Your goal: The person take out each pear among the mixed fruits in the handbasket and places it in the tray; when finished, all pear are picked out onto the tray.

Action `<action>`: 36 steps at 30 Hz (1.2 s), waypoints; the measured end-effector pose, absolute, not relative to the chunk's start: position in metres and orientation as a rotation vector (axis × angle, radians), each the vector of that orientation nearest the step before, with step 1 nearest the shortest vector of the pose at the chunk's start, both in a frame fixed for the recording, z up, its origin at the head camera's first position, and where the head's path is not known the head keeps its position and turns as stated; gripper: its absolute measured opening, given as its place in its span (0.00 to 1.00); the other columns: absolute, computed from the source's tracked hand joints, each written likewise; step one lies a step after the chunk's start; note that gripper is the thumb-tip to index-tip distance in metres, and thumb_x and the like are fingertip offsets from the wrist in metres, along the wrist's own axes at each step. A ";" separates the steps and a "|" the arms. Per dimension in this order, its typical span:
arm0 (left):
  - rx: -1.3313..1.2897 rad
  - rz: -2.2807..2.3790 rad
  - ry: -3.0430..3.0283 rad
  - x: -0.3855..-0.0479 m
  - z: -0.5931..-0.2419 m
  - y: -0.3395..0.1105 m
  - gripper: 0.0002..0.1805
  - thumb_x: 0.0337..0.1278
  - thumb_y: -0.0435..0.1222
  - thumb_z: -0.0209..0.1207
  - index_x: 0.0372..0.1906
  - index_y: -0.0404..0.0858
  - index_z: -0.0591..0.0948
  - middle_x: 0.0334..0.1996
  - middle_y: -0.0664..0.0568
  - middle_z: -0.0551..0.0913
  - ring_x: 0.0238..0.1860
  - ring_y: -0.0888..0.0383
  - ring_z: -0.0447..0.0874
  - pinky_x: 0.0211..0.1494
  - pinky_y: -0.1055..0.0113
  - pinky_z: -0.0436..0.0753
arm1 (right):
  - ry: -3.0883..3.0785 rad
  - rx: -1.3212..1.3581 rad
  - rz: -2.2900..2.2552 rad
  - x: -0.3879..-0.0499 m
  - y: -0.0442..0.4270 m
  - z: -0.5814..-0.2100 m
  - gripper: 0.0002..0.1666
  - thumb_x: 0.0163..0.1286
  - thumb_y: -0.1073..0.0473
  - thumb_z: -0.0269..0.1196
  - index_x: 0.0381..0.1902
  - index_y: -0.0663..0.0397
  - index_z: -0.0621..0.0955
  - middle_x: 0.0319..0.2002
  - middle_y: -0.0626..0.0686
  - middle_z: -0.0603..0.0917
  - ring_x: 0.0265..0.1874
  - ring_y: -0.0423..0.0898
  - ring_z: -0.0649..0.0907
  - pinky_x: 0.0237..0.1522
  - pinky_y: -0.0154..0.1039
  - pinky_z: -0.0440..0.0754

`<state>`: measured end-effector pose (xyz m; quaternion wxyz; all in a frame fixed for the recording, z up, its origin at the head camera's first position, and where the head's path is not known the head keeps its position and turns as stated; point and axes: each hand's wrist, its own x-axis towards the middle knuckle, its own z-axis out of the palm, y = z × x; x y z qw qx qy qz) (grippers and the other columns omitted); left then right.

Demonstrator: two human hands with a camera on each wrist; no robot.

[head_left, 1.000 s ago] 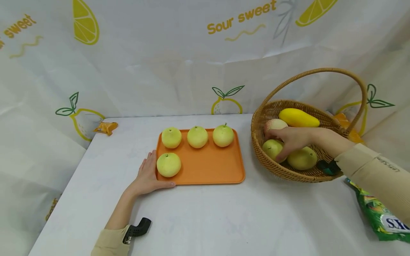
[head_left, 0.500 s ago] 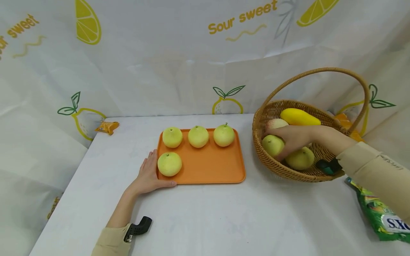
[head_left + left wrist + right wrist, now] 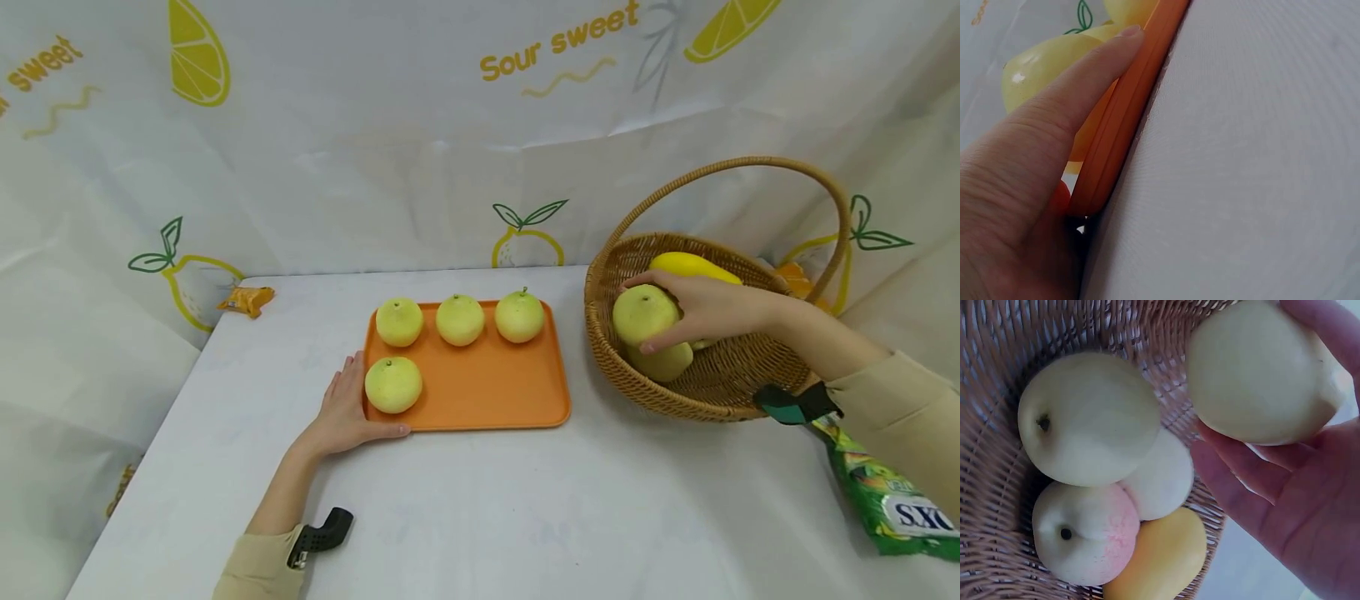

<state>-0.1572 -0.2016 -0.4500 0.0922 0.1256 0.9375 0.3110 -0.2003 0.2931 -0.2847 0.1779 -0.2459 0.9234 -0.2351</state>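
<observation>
Gripping a fruit (image 3: 645,313) by its sides with the curled right hand (image 3: 701,306), probably for security, over the basket (image 3: 738,362) below; touching the tray (image 3: 495,387) with the straight-fingered left hand (image 3: 345,421) alongside, seemingly for steadiness.

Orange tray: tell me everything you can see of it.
The orange tray is a shallow rectangle with rounded corners and a raised rim, smooth and plastic-looking. It lies flat on the white tabletop, long sides running left to right. Four round yellow-green fruits sit in it: three along the far side, one at the near left. The left hand touches its near left corner.
</observation>
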 end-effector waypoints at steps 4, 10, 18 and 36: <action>0.375 0.925 2.787 -0.157 -0.449 -0.202 0.77 0.36 0.62 0.72 0.76 0.31 0.33 0.76 0.34 0.37 0.76 0.41 0.29 0.74 0.46 0.34 | 2.630 -0.616 -0.728 -0.191 0.292 -0.282 0.44 0.58 0.49 0.73 0.66 0.55 0.64 0.52 0.54 0.75 0.44 0.47 0.76 0.41 0.44 0.76; 0.379 0.937 2.787 -0.155 -0.448 -0.203 0.76 0.37 0.62 0.73 0.76 0.30 0.33 0.76 0.33 0.37 0.76 0.40 0.29 0.74 0.45 0.34 | 2.603 -0.469 -0.789 -0.176 0.295 -0.280 0.45 0.62 0.46 0.69 0.68 0.55 0.60 0.52 0.56 0.74 0.47 0.51 0.74 0.43 0.46 0.75; 0.376 0.932 2.784 -0.155 -0.450 -0.202 0.76 0.37 0.62 0.72 0.76 0.30 0.33 0.76 0.34 0.37 0.76 0.41 0.28 0.74 0.45 0.34 | 2.539 -0.248 -1.014 -0.156 0.301 -0.292 0.51 0.66 0.46 0.65 0.75 0.58 0.51 0.60 0.63 0.70 0.57 0.60 0.70 0.54 0.60 0.70; 0.365 0.934 2.792 -0.156 -0.448 -0.201 0.77 0.36 0.62 0.73 0.76 0.30 0.33 0.76 0.34 0.38 0.76 0.41 0.29 0.74 0.45 0.34 | 2.017 -0.018 -1.903 -0.133 0.300 -0.323 0.23 0.74 0.60 0.56 0.61 0.42 0.60 0.54 0.48 0.70 0.46 0.43 0.78 0.47 0.35 0.80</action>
